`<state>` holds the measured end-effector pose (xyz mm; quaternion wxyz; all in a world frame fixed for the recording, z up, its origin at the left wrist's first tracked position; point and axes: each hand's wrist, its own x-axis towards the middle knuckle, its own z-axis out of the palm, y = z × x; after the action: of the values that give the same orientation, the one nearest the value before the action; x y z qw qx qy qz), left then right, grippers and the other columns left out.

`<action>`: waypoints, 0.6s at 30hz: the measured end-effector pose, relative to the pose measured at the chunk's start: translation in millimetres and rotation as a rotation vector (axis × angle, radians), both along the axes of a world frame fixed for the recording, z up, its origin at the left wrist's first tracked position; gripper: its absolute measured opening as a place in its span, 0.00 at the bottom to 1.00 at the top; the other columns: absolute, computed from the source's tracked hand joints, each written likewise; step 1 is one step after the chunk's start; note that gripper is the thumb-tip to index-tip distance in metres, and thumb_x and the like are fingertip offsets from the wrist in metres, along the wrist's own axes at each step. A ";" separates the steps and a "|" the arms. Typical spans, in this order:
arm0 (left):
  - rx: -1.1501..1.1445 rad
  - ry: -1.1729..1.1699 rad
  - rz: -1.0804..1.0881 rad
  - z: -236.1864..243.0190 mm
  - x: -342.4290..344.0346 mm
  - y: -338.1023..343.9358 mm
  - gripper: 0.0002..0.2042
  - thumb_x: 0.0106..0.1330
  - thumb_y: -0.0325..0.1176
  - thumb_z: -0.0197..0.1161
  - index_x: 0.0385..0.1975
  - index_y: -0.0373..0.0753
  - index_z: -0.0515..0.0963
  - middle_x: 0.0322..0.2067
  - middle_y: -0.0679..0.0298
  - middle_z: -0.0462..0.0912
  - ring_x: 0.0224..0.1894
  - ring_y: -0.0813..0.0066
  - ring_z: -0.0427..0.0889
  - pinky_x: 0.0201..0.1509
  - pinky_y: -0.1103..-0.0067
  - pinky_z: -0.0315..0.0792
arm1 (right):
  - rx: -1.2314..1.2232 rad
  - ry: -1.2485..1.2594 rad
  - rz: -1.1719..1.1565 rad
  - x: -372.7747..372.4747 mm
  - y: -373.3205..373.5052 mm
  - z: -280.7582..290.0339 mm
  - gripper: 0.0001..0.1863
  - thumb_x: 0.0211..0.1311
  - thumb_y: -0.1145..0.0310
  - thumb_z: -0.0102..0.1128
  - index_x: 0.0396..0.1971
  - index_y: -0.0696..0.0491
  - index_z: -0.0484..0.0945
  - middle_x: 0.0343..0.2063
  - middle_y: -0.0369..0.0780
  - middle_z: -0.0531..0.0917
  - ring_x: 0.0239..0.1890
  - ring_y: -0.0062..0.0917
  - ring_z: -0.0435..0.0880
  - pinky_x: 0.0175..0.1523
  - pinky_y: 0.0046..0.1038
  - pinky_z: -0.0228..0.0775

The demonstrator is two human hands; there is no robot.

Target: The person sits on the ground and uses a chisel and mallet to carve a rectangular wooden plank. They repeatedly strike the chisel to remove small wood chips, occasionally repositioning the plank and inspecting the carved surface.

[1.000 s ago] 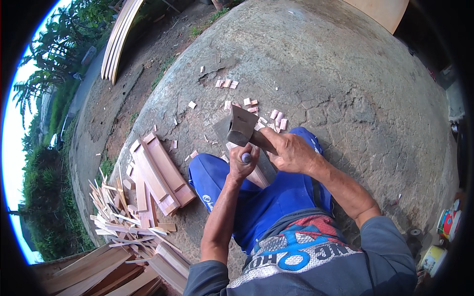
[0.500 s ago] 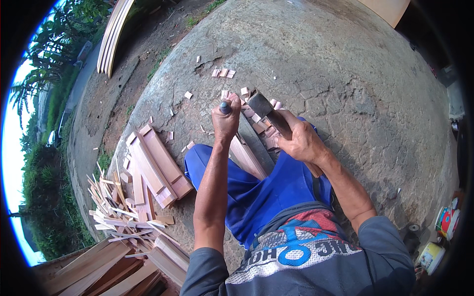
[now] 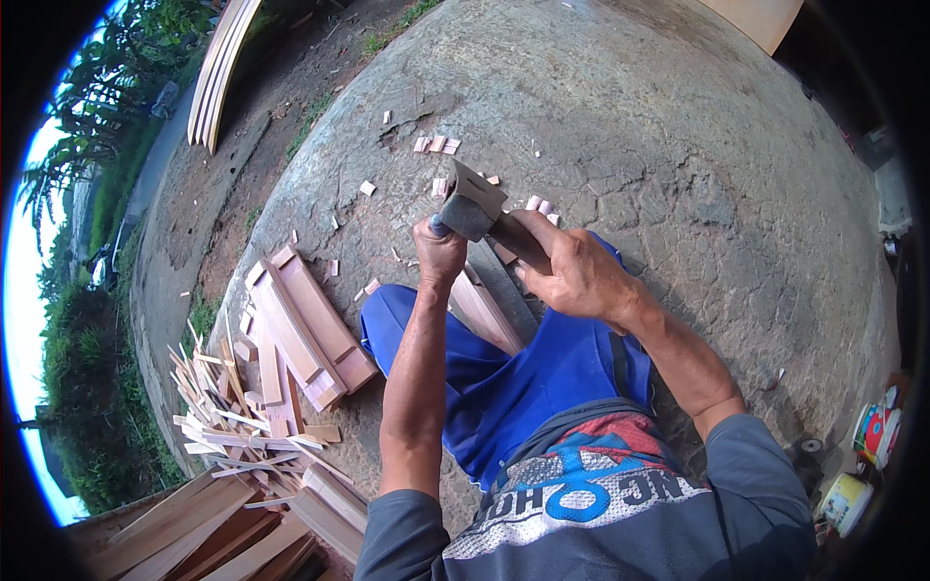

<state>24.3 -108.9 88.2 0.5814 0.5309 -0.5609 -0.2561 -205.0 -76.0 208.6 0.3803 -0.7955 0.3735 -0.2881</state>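
My left hand [image 3: 440, 256] is closed round the upright handle of a chisel [image 3: 439, 227]; its blue-grey butt shows, and the blade is hidden below. In my right hand [image 3: 581, 278] is a hammer [image 3: 473, 200], gripped by its dark handle. The hammer's square head sits right over the chisel's butt and partly covers it; I cannot tell whether they touch. Beneath my hands, between my blue-trousered legs, a pinkish wooden piece [image 3: 481, 308] lies alongside a dark grey beam [image 3: 506, 290].
Grooved wooden pieces [image 3: 308, 324] lie left of my leg, near a heap of thin offcuts [image 3: 232, 421]. Longer boards [image 3: 184, 518] fill the lower left. Small wood chips [image 3: 438, 144] dot the cracked concrete [image 3: 678, 116] ahead. Tubs [image 3: 846, 504] stand at the lower right.
The hammer has moved left, its head from beside my left hand to over the chisel's butt. My left hand has stayed nearly in place.
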 end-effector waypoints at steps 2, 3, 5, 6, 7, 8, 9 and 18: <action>0.024 0.089 -0.071 -21.1 23.9 4.3 0.04 0.69 0.28 0.69 0.41 0.38 0.84 0.38 0.69 0.85 0.39 0.80 0.82 0.40 0.78 0.79 | -0.130 -0.018 0.022 15.2 -5.7 33.5 0.29 0.61 0.72 0.61 0.62 0.55 0.66 0.33 0.57 0.85 0.38 0.53 0.88 0.42 0.49 0.82; 0.036 0.106 -0.067 -18.9 21.8 4.3 0.05 0.69 0.29 0.70 0.41 0.38 0.84 0.39 0.69 0.86 0.41 0.79 0.83 0.44 0.76 0.78 | -0.194 -0.018 0.018 21.0 -9.4 46.4 0.27 0.61 0.72 0.61 0.61 0.55 0.67 0.31 0.56 0.85 0.38 0.52 0.89 0.41 0.48 0.83; 0.032 0.232 -0.070 -2.1 2.7 4.2 0.06 0.67 0.28 0.69 0.41 0.37 0.85 0.39 0.67 0.88 0.45 0.78 0.84 0.51 0.74 0.78 | -0.319 0.106 0.033 30.4 -19.5 40.0 0.29 0.60 0.73 0.62 0.62 0.57 0.66 0.34 0.55 0.86 0.38 0.51 0.89 0.40 0.46 0.83; 0.156 0.051 -0.064 -2.7 9.1 5.1 0.07 0.68 0.31 0.68 0.41 0.37 0.85 0.39 0.66 0.87 0.44 0.78 0.84 0.50 0.74 0.78 | -0.390 0.164 0.047 35.0 -24.7 37.9 0.29 0.60 0.74 0.62 0.62 0.58 0.65 0.35 0.54 0.86 0.38 0.50 0.90 0.40 0.45 0.84; 0.278 -0.131 -0.057 -6.2 17.9 5.5 0.07 0.68 0.33 0.68 0.41 0.38 0.85 0.38 0.66 0.87 0.43 0.77 0.84 0.49 0.73 0.78 | -0.371 0.402 0.080 40.4 -28.7 26.1 0.28 0.59 0.75 0.61 0.61 0.57 0.66 0.36 0.54 0.87 0.38 0.50 0.90 0.41 0.47 0.85; 0.170 -0.213 -0.076 -21.6 25.6 4.2 0.10 0.68 0.37 0.67 0.43 0.39 0.84 0.38 0.65 0.87 0.43 0.74 0.85 0.47 0.71 0.78 | -0.273 0.495 0.162 43.3 -33.1 12.4 0.29 0.59 0.75 0.60 0.61 0.56 0.66 0.36 0.54 0.87 0.38 0.50 0.90 0.41 0.48 0.84; 0.093 -0.144 -0.002 -50.6 32.9 -0.6 0.10 0.68 0.37 0.67 0.44 0.40 0.84 0.40 0.64 0.86 0.45 0.72 0.84 0.50 0.69 0.77 | -0.173 0.582 0.236 47.9 -36.7 2.9 0.29 0.59 0.76 0.60 0.62 0.56 0.66 0.37 0.55 0.87 0.39 0.50 0.90 0.41 0.50 0.84; 0.113 0.343 -0.081 -18.3 15.7 13.1 0.07 0.70 0.30 0.68 0.43 0.36 0.83 0.40 0.68 0.87 0.44 0.75 0.85 0.51 0.74 0.79 | -0.367 -0.049 0.102 50.7 -25.3 60.8 0.33 0.57 0.77 0.66 0.63 0.55 0.64 0.32 0.50 0.85 0.34 0.50 0.88 0.36 0.46 0.83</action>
<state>40.0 -95.8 69.9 0.6269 0.4881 -0.4594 -0.3971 -154.3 -101.3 269.4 0.2519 -0.8621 0.2646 -0.3511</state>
